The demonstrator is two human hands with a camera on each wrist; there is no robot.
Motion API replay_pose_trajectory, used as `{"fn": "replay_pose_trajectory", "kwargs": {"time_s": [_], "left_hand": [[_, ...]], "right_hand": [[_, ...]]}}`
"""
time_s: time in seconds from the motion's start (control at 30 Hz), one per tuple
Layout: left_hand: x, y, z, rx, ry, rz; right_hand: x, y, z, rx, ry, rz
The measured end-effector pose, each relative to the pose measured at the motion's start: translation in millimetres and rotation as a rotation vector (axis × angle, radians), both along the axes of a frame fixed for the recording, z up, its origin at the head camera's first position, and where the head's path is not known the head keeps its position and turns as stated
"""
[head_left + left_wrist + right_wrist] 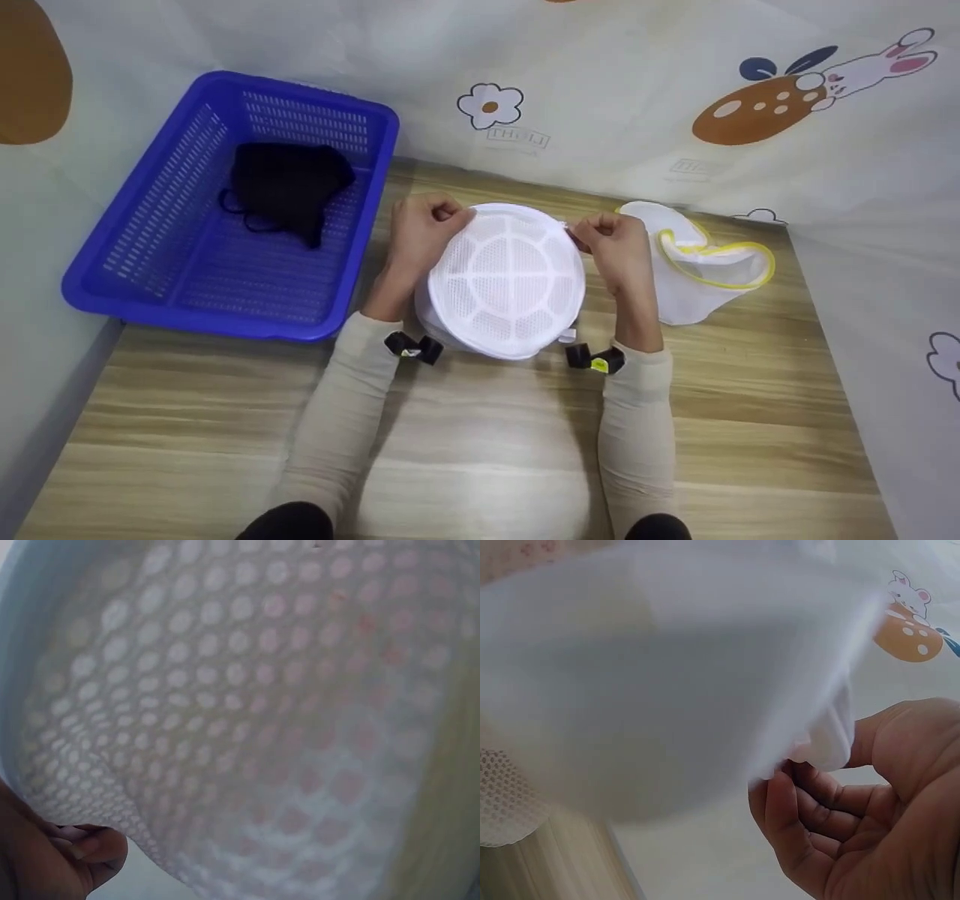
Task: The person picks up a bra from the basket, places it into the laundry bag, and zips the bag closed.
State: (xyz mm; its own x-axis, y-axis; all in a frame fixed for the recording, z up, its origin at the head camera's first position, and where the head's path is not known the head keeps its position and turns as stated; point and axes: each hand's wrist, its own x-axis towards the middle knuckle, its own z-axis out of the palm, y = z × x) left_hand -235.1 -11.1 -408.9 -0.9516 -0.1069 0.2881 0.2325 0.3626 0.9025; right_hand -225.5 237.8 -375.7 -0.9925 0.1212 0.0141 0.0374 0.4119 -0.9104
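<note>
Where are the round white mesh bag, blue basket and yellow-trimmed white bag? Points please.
Round white mesh bag [510, 281]: head view, middle of its round mesh face.
Blue basket [374, 184]: head view, right-hand rim.
Yellow-trimmed white bag [679, 292]: head view, white fabric below the trim.

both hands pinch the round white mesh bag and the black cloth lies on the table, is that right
The black cloth isn't on the table; the head view shows it inside the blue plastic basket. The left hand and right hand do pinch the round white mesh bag.
</note>
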Motion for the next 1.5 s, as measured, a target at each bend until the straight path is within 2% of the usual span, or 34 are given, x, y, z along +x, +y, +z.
{"fn": "replay_pose_trajectory", "kwargs": {"time_s": [0.6, 0.83, 1.1, 1.5], "left_hand": [[-0.4, -1.2, 0.2, 0.016, -0.001, 0.006], [-0.3, -3.4, -0.5, 0.016, 0.022, 0.008], [-1.0, -4.4, -1.4, 0.024, 0.023, 0.029], [-1.0, -4.3, -0.7, 0.035, 0.026, 0.025]], "right_hand": [[2.0, 0.7, 0.7, 0.005, 0.004, 0.01], [2.0, 1.2, 0.5, -0.072, -0.005, 0.021], [1.6, 2.7, 0.7, -0.048, -0.005, 0.015], [1.2, 4.3, 1.8, -0.041, -0.003, 0.022]]}}
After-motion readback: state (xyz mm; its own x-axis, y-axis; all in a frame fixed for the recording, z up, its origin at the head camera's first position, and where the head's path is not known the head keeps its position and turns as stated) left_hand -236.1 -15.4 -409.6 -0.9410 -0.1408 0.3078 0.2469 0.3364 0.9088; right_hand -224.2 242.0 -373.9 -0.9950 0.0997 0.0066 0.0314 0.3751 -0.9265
